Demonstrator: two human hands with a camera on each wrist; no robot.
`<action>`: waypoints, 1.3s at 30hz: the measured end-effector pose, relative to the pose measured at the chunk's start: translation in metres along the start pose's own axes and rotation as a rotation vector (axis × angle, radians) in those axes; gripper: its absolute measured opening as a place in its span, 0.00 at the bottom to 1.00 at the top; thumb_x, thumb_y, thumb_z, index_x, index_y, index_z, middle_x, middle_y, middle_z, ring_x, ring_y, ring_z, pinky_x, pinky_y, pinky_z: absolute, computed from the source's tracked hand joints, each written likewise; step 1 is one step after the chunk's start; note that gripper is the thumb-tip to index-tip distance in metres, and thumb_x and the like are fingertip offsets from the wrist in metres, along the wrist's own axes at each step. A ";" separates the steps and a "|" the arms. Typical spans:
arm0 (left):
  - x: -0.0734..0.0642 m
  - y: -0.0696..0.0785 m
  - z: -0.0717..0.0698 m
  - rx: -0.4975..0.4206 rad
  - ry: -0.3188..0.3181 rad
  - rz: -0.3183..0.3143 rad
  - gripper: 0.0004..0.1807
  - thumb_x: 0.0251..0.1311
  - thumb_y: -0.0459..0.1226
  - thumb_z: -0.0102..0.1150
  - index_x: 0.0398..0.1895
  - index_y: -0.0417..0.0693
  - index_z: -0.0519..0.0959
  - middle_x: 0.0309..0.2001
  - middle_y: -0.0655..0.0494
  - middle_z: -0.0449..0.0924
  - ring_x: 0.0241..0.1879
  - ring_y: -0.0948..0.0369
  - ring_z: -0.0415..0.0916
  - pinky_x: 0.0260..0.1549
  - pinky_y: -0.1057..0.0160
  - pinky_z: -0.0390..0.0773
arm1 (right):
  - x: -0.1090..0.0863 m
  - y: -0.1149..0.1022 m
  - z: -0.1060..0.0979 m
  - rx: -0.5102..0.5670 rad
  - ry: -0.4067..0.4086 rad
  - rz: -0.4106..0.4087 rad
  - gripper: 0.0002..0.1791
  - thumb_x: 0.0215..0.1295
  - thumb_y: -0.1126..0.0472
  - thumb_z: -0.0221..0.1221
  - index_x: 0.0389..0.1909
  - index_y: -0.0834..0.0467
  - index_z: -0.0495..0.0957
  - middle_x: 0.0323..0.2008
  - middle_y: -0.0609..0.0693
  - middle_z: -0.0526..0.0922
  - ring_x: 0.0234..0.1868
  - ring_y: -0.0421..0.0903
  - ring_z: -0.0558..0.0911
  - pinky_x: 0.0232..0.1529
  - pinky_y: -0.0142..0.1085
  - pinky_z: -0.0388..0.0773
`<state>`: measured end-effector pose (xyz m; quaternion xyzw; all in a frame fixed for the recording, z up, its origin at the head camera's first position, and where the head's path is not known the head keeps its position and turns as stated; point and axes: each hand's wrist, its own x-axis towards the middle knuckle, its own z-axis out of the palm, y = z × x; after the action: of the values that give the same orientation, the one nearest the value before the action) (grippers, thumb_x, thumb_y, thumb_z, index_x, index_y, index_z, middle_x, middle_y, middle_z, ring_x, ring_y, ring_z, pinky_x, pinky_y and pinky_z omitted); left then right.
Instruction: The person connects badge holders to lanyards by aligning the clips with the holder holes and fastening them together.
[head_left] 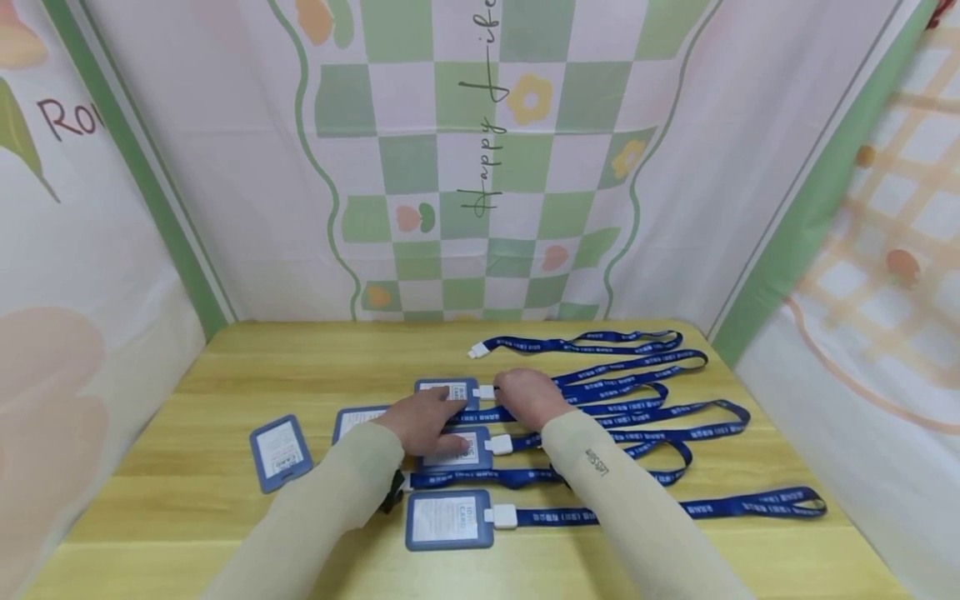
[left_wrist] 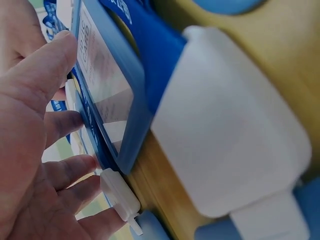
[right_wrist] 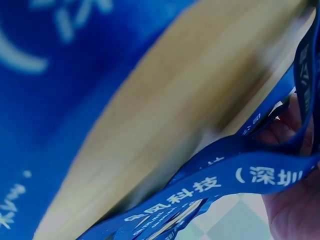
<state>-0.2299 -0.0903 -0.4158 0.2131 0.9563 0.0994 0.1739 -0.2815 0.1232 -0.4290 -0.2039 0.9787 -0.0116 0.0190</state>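
Note:
In the head view my left hand (head_left: pixel 422 421) lies over a blue ID badge holder (head_left: pixel 447 384), its fingertips on the lower part. The left thumb overlaps a second badge holder (head_left: pixel 433 460) closer to me. Loosely spread fingers of that hand show in the left wrist view, beside a badge holder (left_wrist: pixel 131 75) and a large white clip (left_wrist: pixel 230 120). My right hand (head_left: pixel 532 398) holds the blue lanyard right beside the first holder's white clip (head_left: pixel 487 392). White-lettered lanyard (right_wrist: pixel 200 185) crosses in front of its curled fingers in the right wrist view.
A badge holder without a lanyard (head_left: pixel 281 452) lies at left. Another holder (head_left: pixel 351 419) is partly hidden by my left arm. Nearest me lies a holder (head_left: pixel 448 521) with its lanyard stretched right. At the back a lanyard (head_left: pixel 540 344) ends in a bare white clip.

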 end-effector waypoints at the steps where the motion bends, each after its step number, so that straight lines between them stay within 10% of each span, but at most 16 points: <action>1: 0.000 0.000 0.000 0.001 0.001 0.002 0.43 0.66 0.67 0.58 0.80 0.63 0.65 0.81 0.47 0.58 0.79 0.46 0.58 0.77 0.42 0.63 | 0.000 0.000 0.000 -0.002 0.002 0.001 0.08 0.76 0.55 0.60 0.45 0.51 0.86 0.34 0.46 0.86 0.39 0.44 0.86 0.49 0.42 0.87; 39: -0.007 0.002 0.000 0.065 0.016 0.008 0.43 0.65 0.67 0.59 0.78 0.60 0.68 0.79 0.48 0.63 0.77 0.48 0.63 0.77 0.45 0.65 | 0.001 0.004 -0.006 -0.043 -0.010 -0.007 0.10 0.79 0.55 0.57 0.43 0.52 0.86 0.32 0.45 0.86 0.33 0.42 0.84 0.43 0.41 0.88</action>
<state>-0.2232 -0.0912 -0.4131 0.2218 0.9595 0.0708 0.1589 -0.2846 0.1265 -0.4231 -0.2079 0.9779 0.0102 0.0195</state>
